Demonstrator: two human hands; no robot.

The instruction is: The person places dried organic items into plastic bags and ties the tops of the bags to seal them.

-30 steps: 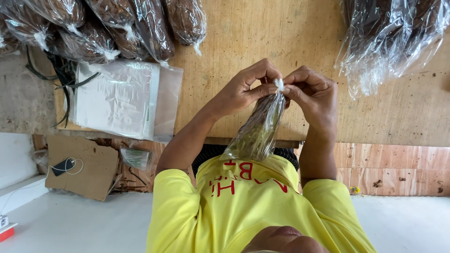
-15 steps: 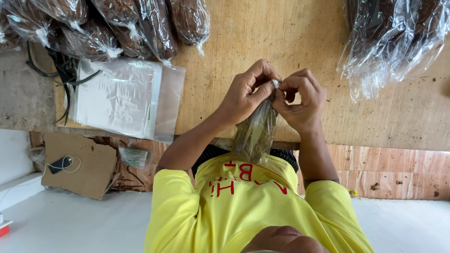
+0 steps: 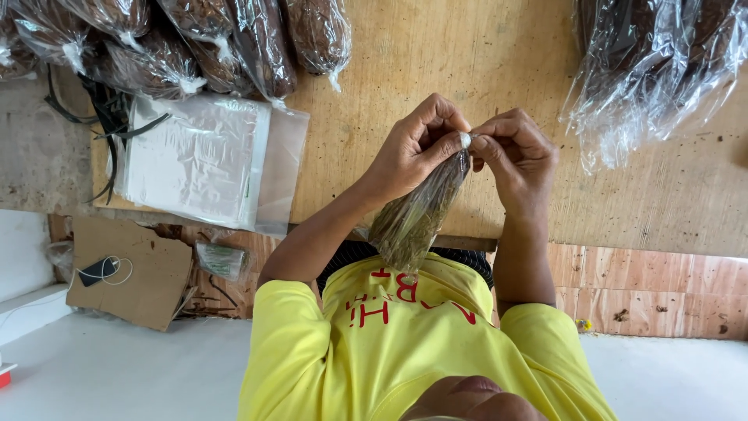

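Both hands meet above the near edge of the wooden bench [image 3: 374,93]: the left hand [image 3: 417,148] and right hand [image 3: 516,156] each pinch the twisted white neck of a small clear bag of greenish-brown leaf [image 3: 417,218], which hangs from the fingertips over the bench edge toward the yellow shirt [image 3: 405,343]. Filled, tied bags of dark material [image 3: 195,39] crowd the far left corner, a stack of empty clear bags [image 3: 195,160] lies by the left edge, and a heap of crinkled plastic bags [image 3: 654,70] fills the far right. Bare wood lies open between these piles, around the hands.
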